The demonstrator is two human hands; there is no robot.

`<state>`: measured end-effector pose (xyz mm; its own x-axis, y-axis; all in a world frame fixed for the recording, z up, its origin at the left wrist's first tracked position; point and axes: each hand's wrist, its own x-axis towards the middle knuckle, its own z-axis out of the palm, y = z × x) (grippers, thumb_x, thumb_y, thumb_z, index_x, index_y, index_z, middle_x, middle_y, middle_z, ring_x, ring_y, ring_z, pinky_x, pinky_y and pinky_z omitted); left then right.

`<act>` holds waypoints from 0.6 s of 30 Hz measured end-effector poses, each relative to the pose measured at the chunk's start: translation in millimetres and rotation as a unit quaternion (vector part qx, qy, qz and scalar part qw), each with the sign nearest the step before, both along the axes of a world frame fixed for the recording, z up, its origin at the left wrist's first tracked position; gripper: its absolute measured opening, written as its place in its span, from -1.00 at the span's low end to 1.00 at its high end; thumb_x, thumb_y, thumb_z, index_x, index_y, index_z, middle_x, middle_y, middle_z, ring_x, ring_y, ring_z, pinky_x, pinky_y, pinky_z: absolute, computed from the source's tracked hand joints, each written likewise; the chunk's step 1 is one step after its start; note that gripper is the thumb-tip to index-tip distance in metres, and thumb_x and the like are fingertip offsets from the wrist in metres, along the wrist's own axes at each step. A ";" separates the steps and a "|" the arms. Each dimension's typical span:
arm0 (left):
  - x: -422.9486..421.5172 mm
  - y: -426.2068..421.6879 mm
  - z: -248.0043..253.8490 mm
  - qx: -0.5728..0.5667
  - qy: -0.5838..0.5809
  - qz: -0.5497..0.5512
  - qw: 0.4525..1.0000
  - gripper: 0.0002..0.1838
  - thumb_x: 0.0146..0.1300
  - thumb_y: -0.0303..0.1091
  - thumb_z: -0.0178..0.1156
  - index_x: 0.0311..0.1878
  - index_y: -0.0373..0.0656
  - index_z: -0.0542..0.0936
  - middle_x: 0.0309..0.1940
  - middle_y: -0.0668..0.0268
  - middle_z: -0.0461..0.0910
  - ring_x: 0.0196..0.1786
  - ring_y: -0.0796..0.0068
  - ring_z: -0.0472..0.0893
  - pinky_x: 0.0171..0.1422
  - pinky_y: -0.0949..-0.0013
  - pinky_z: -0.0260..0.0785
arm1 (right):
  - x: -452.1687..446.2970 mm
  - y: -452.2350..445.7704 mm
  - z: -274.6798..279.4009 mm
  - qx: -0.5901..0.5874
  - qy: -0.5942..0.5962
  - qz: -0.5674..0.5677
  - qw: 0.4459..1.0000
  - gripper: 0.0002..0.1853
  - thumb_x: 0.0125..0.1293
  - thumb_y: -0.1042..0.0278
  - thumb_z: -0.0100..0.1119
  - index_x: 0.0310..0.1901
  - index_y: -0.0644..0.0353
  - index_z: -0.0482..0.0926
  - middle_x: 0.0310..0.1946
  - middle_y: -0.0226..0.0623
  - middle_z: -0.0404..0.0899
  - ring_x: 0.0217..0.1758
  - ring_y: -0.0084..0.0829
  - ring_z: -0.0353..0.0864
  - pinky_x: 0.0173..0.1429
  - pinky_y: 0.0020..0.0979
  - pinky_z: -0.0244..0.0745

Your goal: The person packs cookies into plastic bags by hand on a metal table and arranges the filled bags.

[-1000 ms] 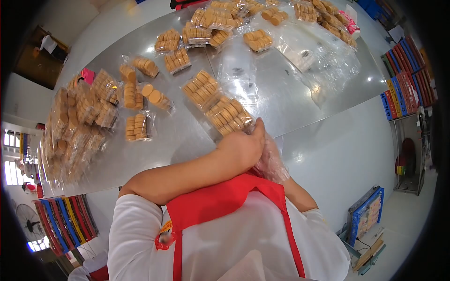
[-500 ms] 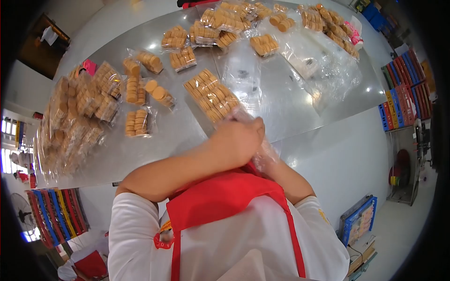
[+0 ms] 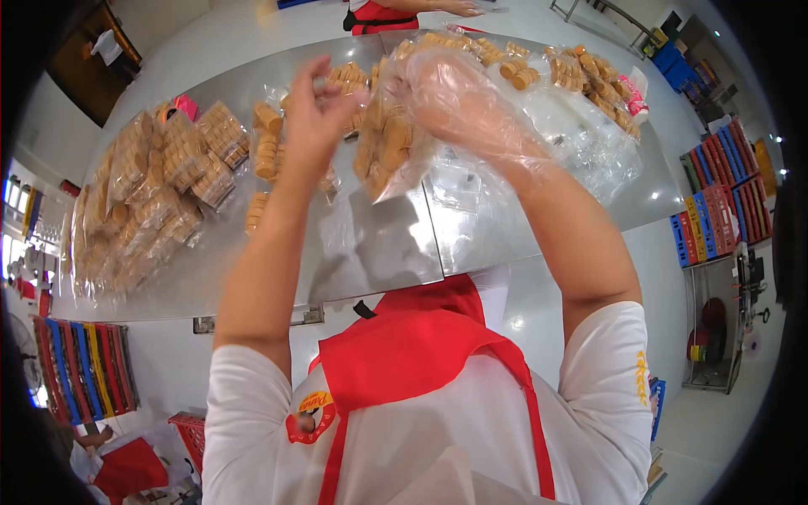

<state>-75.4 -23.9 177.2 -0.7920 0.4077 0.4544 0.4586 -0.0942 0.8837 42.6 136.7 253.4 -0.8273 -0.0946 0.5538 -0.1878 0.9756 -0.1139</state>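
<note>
My right hand (image 3: pixel 450 93), covered by a clear plastic glove, is closed at the top of a clear bag of round biscuits (image 3: pixel 385 151). The bag stands tilted up over the table, its lower corner toward me. To its left is my left hand (image 3: pixel 324 114), raised, slightly blurred, fingers apart and holding nothing. Behind it lie biscuit packs (image 3: pixel 347 76), partly hidden by the hand. More small packs (image 3: pixel 267 151) sit left of my left forearm.
A large heap of packed biscuits (image 3: pixel 156 181) covers the left of the metal table (image 3: pixel 370 261). Clear plastic bags (image 3: pixel 581 135) and more packs (image 3: pixel 606 84) lie at right. Across the table stands a person in a red apron (image 3: pixel 379 13). Stacked crates (image 3: pixel 724 177) stand at far right.
My hands have come apart from in front of my chest and reached forward over the table. The bag of biscuits has gone from lying flat to tilted up. A person now shows across the table.
</note>
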 end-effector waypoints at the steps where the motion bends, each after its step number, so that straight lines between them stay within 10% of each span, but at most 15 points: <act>1: 14.1 -9.2 -19.7 -0.024 0.029 0.002 0.999 0.04 -0.01 -0.34 0.52 0.54 -0.09 0.17 0.33 0.26 0.36 0.17 0.32 0.52 0.31 0.29 0.39 | -3.9 -3.4 9.1 -0.033 0.007 0.013 0.999 -0.69 0.35 0.17 0.13 -0.22 0.31 0.66 -0.28 0.07 0.62 -0.11 0.08 0.61 0.00 -0.04 0.47; 3: 45.3 -14.9 -46.3 -0.070 0.010 -0.063 0.996 0.28 -0.19 -0.09 0.65 0.56 -0.16 0.06 0.35 0.13 0.30 0.34 0.14 0.38 0.47 0.17 0.21 | -6.8 -11.0 11.3 -0.054 0.023 0.053 0.997 -0.65 0.39 0.12 0.14 -0.20 0.31 0.66 -0.28 0.08 0.63 -0.10 0.08 0.60 0.01 -0.05 0.46; 11: 77.0 -38.6 -118.3 0.030 -0.177 -0.238 0.954 0.34 -0.13 -0.29 0.63 0.61 -0.18 -0.11 0.44 0.07 0.21 0.49 0.17 0.26 0.54 0.20 0.13 | 18.3 -32.1 16.4 -0.103 0.052 0.042 0.992 -0.59 0.43 -0.01 0.14 -0.17 0.25 0.66 -0.32 -0.11 0.64 -0.15 -0.17 0.63 -0.01 -0.19 0.47; 14: 80.6 -48.6 -139.4 0.060 -0.225 -0.238 0.943 0.25 -0.01 -0.35 0.53 0.62 -0.19 -0.14 0.47 0.07 0.18 0.51 0.19 0.24 0.55 0.21 0.12 | 43.9 -14.1 -28.4 -0.438 0.096 -0.029 0.893 -0.54 0.47 -0.10 0.10 -0.03 0.22 0.62 -0.22 -0.29 0.66 -0.13 -0.33 0.62 0.01 -0.25 0.48; 18: 79.7 -56.7 -144.7 -0.045 -0.124 -0.182 0.974 0.19 0.08 -0.43 0.44 0.62 -0.21 -0.20 0.52 0.09 0.12 0.54 0.22 0.20 0.55 0.21 0.13 | 68.8 -4.9 -153.8 -0.638 -0.162 -0.067 0.750 -0.08 0.41 -0.56 -0.42 0.53 0.03 0.12 0.43 -0.13 0.30 0.39 -0.08 0.38 0.36 0.00 0.34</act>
